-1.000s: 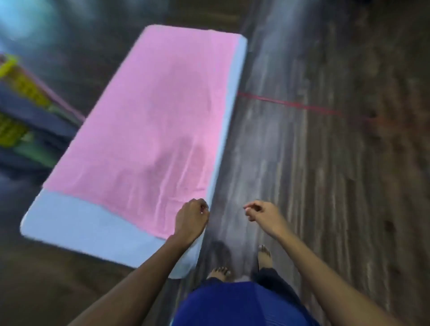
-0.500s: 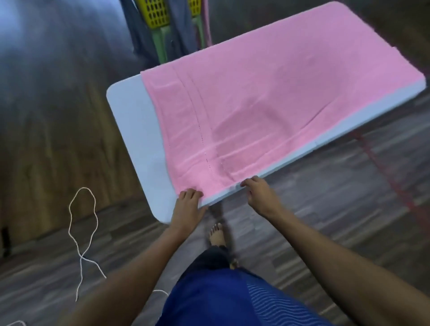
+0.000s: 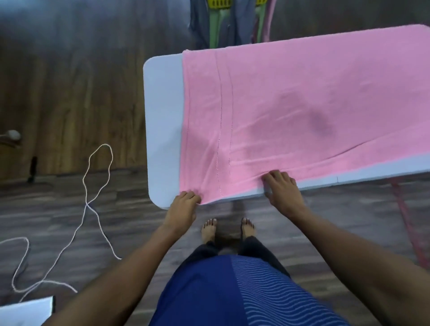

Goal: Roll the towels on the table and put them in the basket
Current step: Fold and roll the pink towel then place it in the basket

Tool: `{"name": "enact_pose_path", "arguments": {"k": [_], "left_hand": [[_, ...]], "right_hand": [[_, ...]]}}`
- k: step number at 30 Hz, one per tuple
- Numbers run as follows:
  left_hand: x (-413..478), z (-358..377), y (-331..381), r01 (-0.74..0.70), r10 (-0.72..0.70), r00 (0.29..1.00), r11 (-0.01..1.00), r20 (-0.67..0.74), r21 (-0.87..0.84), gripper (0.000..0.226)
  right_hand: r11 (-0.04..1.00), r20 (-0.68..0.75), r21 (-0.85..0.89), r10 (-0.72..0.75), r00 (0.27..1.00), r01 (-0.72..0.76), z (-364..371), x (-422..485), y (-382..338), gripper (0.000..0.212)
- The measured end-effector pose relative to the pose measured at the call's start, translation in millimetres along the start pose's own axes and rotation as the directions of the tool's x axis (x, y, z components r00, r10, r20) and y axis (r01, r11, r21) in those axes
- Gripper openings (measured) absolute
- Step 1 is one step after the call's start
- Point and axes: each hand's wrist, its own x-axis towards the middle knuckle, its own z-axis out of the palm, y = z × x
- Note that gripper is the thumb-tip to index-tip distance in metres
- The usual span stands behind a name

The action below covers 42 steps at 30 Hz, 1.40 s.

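A large pink towel (image 3: pixel 302 104) lies spread flat over a white table (image 3: pixel 162 121), covering all but the table's left end. My left hand (image 3: pixel 182 209) pinches the towel's near left corner at the table edge. My right hand (image 3: pixel 281 188) rests fingers-down on the towel's near edge, a short way to the right. A yellow basket (image 3: pixel 220 2) peeks in at the top edge, behind the table, mostly cut off.
Grey and pink cloths (image 3: pixel 235 25) hang at the green-legged stand beyond the table. A white cord (image 3: pixel 93 186) loops over the wooden floor at left. A red line (image 3: pixel 407 221) runs along the floor at right. My bare feet (image 3: pixel 228 229) stand just before the table.
The view has swung round, so the table's long side now faces me. Both hands went from closed fists in the air to the towel's near edge and spread a little further apart.
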Motion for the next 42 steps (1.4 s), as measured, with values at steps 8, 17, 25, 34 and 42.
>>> {"name": "enact_pose_path", "arguments": {"k": [8,17,25,34,42], "left_hand": [[-21,18,33,0.135,-0.136,0.991,0.99,-0.011,-0.027,0.034],[-24,25,46,0.279,-0.279,0.959,0.96,-0.048,-0.019,0.027],[-19,32,54,0.282,-0.284,0.958,0.958,0.031,0.054,0.023],[7,47,109,0.245,-0.245,0.968,0.969,-0.058,-0.011,0.027],[94,86,249,-0.015,0.0,0.996,0.984,-0.084,-0.178,0.018]], "right_hand": [[0.97,0.028,0.026,-0.243,0.97,0.242,-11,11,54,0.044],[0.96,-0.132,0.134,-0.229,0.964,0.246,8,-13,64,0.022],[0.976,-0.016,0.154,-0.152,0.988,0.152,23,-42,75,0.021],[0.882,0.023,0.462,0.092,0.996,-0.092,9,-57,88,0.028],[0.864,-0.145,0.477,0.258,0.955,-0.16,-27,-70,195,0.028]]}}
